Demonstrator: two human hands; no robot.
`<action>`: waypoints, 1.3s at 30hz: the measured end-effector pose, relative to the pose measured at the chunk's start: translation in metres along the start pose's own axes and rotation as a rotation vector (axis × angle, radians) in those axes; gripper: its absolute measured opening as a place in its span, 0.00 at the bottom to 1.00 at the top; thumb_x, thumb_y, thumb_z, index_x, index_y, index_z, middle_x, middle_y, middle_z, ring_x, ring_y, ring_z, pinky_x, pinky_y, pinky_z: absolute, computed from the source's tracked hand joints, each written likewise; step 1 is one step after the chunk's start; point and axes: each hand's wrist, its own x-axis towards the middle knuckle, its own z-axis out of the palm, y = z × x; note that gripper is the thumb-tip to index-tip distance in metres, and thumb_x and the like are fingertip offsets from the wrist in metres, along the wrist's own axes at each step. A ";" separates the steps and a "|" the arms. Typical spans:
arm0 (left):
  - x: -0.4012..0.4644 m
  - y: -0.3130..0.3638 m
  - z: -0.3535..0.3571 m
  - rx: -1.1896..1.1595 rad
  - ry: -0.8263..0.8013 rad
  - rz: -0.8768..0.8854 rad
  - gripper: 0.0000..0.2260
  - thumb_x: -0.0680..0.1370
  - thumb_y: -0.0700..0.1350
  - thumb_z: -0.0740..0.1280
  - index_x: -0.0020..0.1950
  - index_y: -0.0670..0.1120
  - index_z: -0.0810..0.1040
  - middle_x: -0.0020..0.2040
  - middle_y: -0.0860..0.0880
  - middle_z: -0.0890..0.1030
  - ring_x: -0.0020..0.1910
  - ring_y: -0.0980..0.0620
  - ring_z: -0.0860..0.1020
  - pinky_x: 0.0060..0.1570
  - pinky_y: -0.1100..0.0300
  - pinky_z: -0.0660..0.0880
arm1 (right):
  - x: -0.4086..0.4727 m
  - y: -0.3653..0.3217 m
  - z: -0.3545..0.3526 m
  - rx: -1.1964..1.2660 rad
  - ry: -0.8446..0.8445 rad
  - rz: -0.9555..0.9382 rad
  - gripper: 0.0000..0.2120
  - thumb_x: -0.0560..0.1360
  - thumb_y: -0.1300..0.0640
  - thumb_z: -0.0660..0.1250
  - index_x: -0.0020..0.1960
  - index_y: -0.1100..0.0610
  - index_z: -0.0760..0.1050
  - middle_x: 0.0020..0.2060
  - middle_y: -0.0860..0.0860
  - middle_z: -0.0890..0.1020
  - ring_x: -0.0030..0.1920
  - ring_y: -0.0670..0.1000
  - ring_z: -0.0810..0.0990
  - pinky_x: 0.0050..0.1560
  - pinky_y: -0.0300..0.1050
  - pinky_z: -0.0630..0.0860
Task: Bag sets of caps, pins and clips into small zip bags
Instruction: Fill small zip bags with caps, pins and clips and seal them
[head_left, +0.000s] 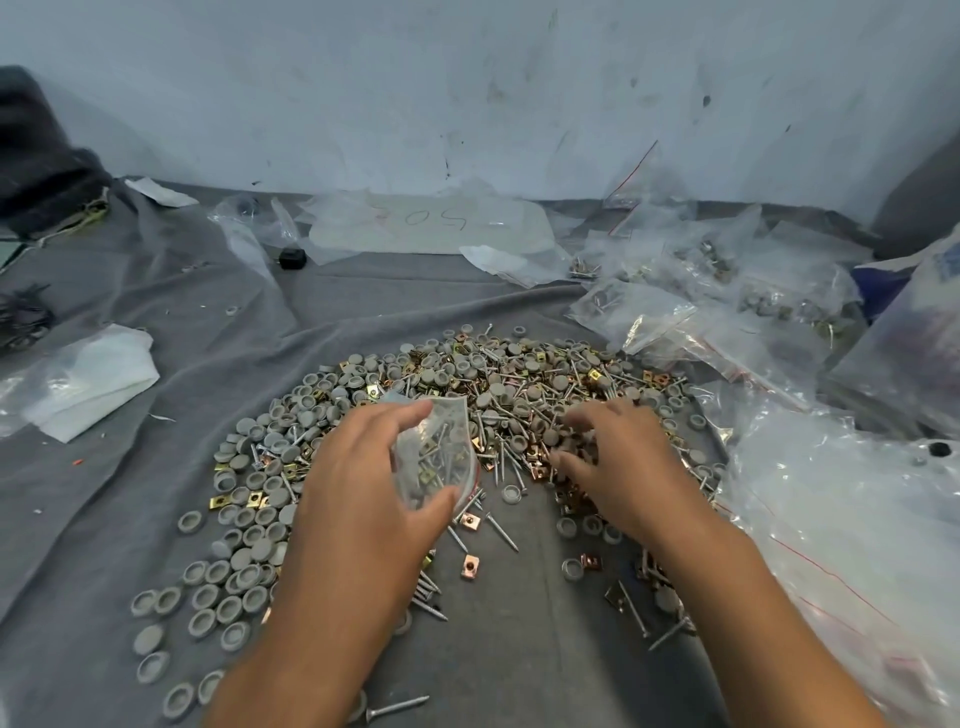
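A wide heap of grey round caps (244, 566), steel pins (501, 530) and brass or copper clips (470, 566) lies on a grey cloth (130, 493). My left hand (358, 493) grips a small clear zip bag (434, 454) with its mouth held wide; pins and clips show through it. Just right of the bag, my right hand (618, 462) has its fingers curled over several grey caps on the heap, pinching them. Its palm hides what it holds.
Filled small zip bags (727, 291) pile up at the back right. Large clear plastic bags (841, 509) lie along the right edge. A white folded plastic sheet (88, 379) sits at the left, a small black object (292, 257) further back. A scuffed wall stands behind.
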 end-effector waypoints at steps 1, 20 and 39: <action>0.000 0.000 0.000 -0.008 0.000 -0.001 0.30 0.66 0.50 0.76 0.67 0.59 0.71 0.55 0.66 0.70 0.51 0.60 0.73 0.60 0.59 0.73 | 0.002 0.004 0.002 -0.001 -0.024 0.007 0.18 0.80 0.45 0.68 0.68 0.47 0.74 0.63 0.47 0.75 0.64 0.51 0.72 0.64 0.50 0.72; 0.002 0.000 0.002 0.006 -0.008 -0.046 0.30 0.68 0.48 0.78 0.69 0.56 0.73 0.56 0.63 0.71 0.52 0.58 0.72 0.59 0.59 0.71 | 0.000 0.011 0.012 0.035 -0.049 -0.191 0.15 0.80 0.56 0.69 0.62 0.43 0.71 0.52 0.40 0.76 0.52 0.45 0.75 0.52 0.48 0.78; 0.002 -0.006 0.006 0.009 -0.013 -0.028 0.30 0.67 0.49 0.80 0.67 0.57 0.75 0.57 0.63 0.73 0.51 0.58 0.74 0.55 0.60 0.71 | -0.024 -0.064 0.003 1.088 0.187 -0.404 0.08 0.71 0.64 0.78 0.49 0.58 0.83 0.44 0.48 0.87 0.47 0.49 0.87 0.51 0.45 0.83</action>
